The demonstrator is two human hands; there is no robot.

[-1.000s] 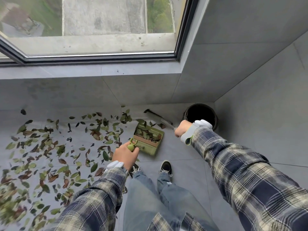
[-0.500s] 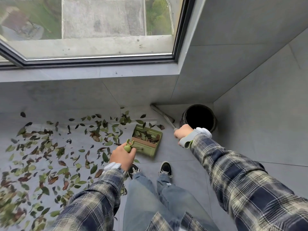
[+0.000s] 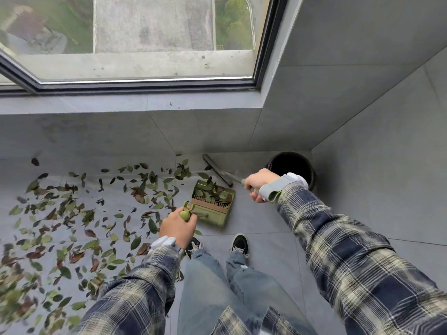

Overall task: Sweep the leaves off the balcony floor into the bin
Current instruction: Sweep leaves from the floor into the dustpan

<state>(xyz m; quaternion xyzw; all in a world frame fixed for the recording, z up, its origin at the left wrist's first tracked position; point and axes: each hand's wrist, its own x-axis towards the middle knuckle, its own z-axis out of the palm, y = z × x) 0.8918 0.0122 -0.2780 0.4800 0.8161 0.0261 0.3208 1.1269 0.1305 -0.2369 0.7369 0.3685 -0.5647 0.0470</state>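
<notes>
A green dustpan (image 3: 215, 213) with leaves in it sits on the grey floor ahead of my feet. My left hand (image 3: 177, 226) grips the top of its upright green handle (image 3: 185, 213). My right hand (image 3: 260, 186) grips the broom handle; the dark broom head (image 3: 216, 168) lies on the floor just beyond the dustpan, near the wall. A black round bin (image 3: 291, 165) stands in the corner, right behind my right hand. Several green and brown leaves (image 3: 79, 221) are scattered over the floor to the left.
A grey tiled wall (image 3: 387, 165) closes the right side and a low wall under a large window (image 3: 145, 39) closes the far side. My two shoes (image 3: 239, 244) stand just behind the dustpan.
The broom head has swung from beside the dustpan's right edge back toward the far wall. The dustpan and my left hand have hardly moved.
</notes>
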